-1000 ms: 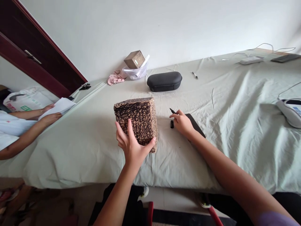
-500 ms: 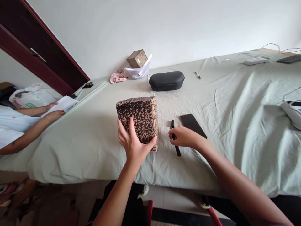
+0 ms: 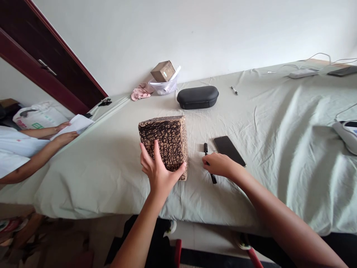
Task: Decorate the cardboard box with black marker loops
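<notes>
A cardboard box point(image 3: 166, 130) covered in black looping scribbles stands on the cloth-covered table. Across its near face lies my left hand point(image 3: 160, 175), thumb at the right edge and fingers spread toward the left edge, holding it. To the right of the box, my right hand point(image 3: 217, 163) is closed around the middle of a black marker point(image 3: 213, 179). Both ends of the marker show, one above and one below the fist; its middle is hidden by my fingers. Just beyond that hand a dark smartphone point(image 3: 228, 149) lies flat, partly behind my wrist.
Behind the box are a black zip case point(image 3: 198, 97), a small pen point(image 3: 234, 90), a plastic basket point(image 3: 164, 88) bearing a smaller carton point(image 3: 163, 71), and a pink cloth point(image 3: 142, 91). At left, another person's hands point(image 3: 65, 137) hold white paper point(image 3: 78, 124). A white device point(image 3: 346, 134) sits far right.
My right hand and the marker have shifted slightly, the marker's lower end a little upward. My left hand stays on the box. The whole view has moved down a few pixels.
</notes>
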`<state>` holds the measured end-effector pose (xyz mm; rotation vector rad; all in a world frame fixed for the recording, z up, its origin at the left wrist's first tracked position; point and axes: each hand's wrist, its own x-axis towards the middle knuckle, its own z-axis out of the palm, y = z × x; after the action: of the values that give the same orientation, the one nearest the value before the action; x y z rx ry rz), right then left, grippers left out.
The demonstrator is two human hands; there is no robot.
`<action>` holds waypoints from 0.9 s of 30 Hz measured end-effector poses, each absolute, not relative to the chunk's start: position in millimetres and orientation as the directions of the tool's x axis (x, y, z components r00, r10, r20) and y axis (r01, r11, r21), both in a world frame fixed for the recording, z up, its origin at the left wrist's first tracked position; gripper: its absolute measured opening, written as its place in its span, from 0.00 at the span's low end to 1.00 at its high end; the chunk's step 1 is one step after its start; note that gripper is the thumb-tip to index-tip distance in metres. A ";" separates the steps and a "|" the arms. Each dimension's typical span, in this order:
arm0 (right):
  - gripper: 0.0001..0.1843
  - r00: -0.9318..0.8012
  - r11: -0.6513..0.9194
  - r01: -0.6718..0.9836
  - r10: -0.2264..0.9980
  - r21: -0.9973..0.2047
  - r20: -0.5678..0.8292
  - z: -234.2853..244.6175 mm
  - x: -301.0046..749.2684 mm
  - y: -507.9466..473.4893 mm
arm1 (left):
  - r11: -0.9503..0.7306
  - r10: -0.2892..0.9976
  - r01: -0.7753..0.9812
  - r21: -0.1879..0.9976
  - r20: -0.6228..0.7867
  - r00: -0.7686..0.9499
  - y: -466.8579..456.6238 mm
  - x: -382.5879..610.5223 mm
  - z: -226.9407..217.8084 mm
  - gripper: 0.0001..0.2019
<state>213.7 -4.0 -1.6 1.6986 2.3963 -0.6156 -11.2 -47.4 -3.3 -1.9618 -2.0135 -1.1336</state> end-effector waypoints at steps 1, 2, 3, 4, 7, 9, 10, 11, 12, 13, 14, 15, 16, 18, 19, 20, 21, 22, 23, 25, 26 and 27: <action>0.11 -0.352 0.279 0.929 0.868 -0.242 -0.350 -0.3 213.6 -4.5 | -0.117 0.815 0.898 0.423 0.558 -0.156 -47.4 -11.2 -3.5 0.58; 0.11 -0.350 0.279 0.931 0.866 -0.236 -0.358 0.8 213.2 -4.9 | -0.120 0.814 0.898 0.423 0.560 -0.155 -47.3 -11.2 -3.7 0.58; 0.12 -0.346 0.277 0.933 0.865 -0.231 -0.364 1.7 212.6 -5.2 | -0.122 0.814 0.897 0.424 0.560 -0.153 -47.2 -11.3 -3.9 0.58; 0.12 -0.340 0.272 0.936 0.865 -0.225 -0.368 2.2 211.9 -5.3 | -0.122 0.815 0.897 0.425 0.559 -0.154 -47.2 -11.4 -4.2 0.58; 0.13 -0.309 0.248 0.946 0.880 -0.208 -0.360 1.0 210.0 -4.0 | -0.120 0.816 0.896 0.428 0.557 -0.156 -46.9 -11.9 -4.7 0.59; 0.13 -0.278 0.222 0.955 0.899 -0.195 -0.338 -2.3 209.3 -2.1 | -0.122 0.813 0.897 0.426 0.561 -0.155 -46.7 -12.2 -4.7 0.59; 0.14 -0.257 0.205 0.961 0.910 -0.186 -0.324 -4.5 209.0 -1.0 | -0.123 0.811 0.897 0.425 0.564 -0.155 -46.7 -12.2 -4.7 0.59; 0.15 -0.234 0.186 0.967 0.923 -0.176 -0.306 -6.9 208.7 0.1 | -0.123 0.811 0.897 0.424 0.565 -0.155 -46.7 -12.2 -4.5 0.58; 0.15 -0.206 0.164 0.973 0.936 -0.165 -0.285 -9.5 208.2 1.1 | -0.122 0.812 0.898 0.424 0.563 -0.156 -46.8 -12.1 -4.3 0.58; 0.16 -0.174 0.138 0.979 0.950 -0.152 -0.259 -12.2 207.5 2.0 | -0.119 0.814 0.898 0.423 0.559 -0.156 -46.9 -11.9 -4.1 0.58; 0.18 -0.137 0.107 0.984 0.964 -0.140 -0.227 -14.7 206.5 2.9 | -0.116 0.817 0.899 0.422 0.555 -0.156 -47.0 -11.7 -3.8 0.58; 0.20 -0.099 0.075 0.989 0.977 -0.131 -0.190 -17.1 205.3 3.6 | -0.113 0.819 0.900 0.422 0.552 -0.156 -47.1 -11.4 -3.5 0.58; 0.22 -0.062 0.043 0.991 0.987 -0.125 -0.151 -19.3 204.0 4.4 | -0.110 0.820 0.900 0.422 0.550 -0.158 -47.2 -11.2 -3.3 0.58; 0.26 -0.003 -0.006 0.992 0.997 -0.123 -0.077 -23.0 201.8 6.9 | -0.108 0.821 0.899 0.424 0.548 -0.160 -47.5 -10.8 -2.8 0.58; 0.27 0.018 -0.024 0.992 0.999 -0.124 -0.047 -24.5 201.3 8.9 | -0.107 0.822 0.899 0.426 0.547 -0.161 -47.6 -10.6 -2.6 0.58; 0.28 0.033 -0.036 0.991 0.999 -0.125 -0.021 -25.9 201.3 11.6 | -0.107 0.823 0.898 0.427 0.545 -0.161 -47.6 -10.6 -2.5 0.58; 0.28 0.046 -0.045 0.991 0.999 -0.125 0.002 -27.2 201.8 15.1 | -0.106 0.825 0.898 0.428 0.542 -0.161 -47.6 -10.5 -2.3 0.58; 0.29 0.057 -0.054 0.991 0.998 -0.124 0.024 -28.5 202.6 19.2 | -0.105 0.826 0.897 0.429 0.540 -0.161 -47.6 -10.4 -2.2 0.58; 0.29 0.066 -0.060 0.991 0.997 -0.122 0.046 -29.8 203.6 23.9 | -0.105 0.827 0.897 0.430 0.539 -0.162 -47.6 -10.3 -2.0 0.58; 0.29 0.073 -0.063 0.990 0.994 -0.122 0.080 -33.1 205.3 33.8 | -0.103 0.826 0.896 0.432 0.539 -0.164 -47.5 -10.0 -1.8 0.58; 0.28 0.070 -0.059 0.990 0.993 -0.126 0.091 -35.2 205.7 38.4 | -0.102 0.826 0.896 0.433 0.539 -0.166 -47.5 -9.8 -1.6 0.57; 0.26 0.067 -0.053 0.990 0.993 -0.133 0.099 -37.5 205.7 42.4 | -0.100 0.825 0.896 0.433 0.539 -0.168 -47.4 -9.6 -1.5 0.57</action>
<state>205.7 42.4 -37.5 2.4085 2.2666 -0.0314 -9.6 -47.4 -1.5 -1.9615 -2.0402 -1.1266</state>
